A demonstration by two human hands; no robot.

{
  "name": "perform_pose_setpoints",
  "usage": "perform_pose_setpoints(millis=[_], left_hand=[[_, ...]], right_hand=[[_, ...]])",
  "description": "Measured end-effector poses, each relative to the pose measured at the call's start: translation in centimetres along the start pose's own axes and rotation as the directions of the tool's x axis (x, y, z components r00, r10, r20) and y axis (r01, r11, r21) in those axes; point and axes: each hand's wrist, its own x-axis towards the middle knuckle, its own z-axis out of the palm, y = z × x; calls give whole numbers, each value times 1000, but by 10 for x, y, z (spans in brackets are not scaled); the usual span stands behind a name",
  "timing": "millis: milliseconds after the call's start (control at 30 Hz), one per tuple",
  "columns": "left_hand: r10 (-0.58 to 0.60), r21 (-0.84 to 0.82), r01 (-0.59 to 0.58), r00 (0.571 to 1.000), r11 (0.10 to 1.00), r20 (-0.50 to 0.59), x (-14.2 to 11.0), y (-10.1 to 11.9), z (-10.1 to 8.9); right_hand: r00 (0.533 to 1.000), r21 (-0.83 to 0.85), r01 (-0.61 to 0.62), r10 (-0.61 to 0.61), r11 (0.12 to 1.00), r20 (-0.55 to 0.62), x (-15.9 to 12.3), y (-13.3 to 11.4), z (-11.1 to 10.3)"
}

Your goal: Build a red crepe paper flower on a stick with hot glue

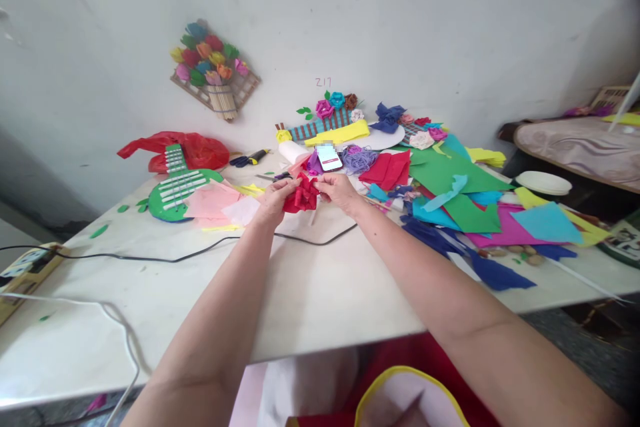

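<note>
Between my two hands, above the middle of the table (320,300), is a red crepe-paper flower (301,193) with ruffled petals. My left hand (279,195) is closed on its left side, fingers pressed against the paper. On the other side, my right hand (336,191) pinches the flower's right edge between thumb and fingertips. Just beyond the flower lies a phone (329,157) with its screen lit. Pink paper sheets (213,202) lie left of my left hand, and folded red paper (387,170) is to the right of my right hand.
A green guitar-shaped craft (173,195) and a red plastic bag (210,148) lie at the left. Black-handled pliers (250,158) rest behind. A black cable (175,259) crosses the table. Green paper (450,170) and blue scraps (500,270) cover the right side. A power strip (30,277) sits far left.
</note>
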Motion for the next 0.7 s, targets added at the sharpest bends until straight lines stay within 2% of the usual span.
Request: perform_pose_setpoints(millis=[167,300,500,633,700], left_hand=[[-56,2,56,998,998,12,-1,2,-2],[-31,-13,31,999,999,-17,-1,2,-2],[-14,10,13,999,1000,33,-3,2,-1],[-8,-7,8,999,1000,34,-3,1,-2],[-3,-35,3,1000,999,13,-1,1,-4]], right_hand=[[1000,-12,4,-4,1000,29,-2,-4,1],[999,9,-41,41,999,16,-2,-3,1],[987,21,-162,162,987,6,2,4,0],[985,48,-174,174,984,13,3,3,-6],[984,69,-171,173,983,-36,4,0,-12]])
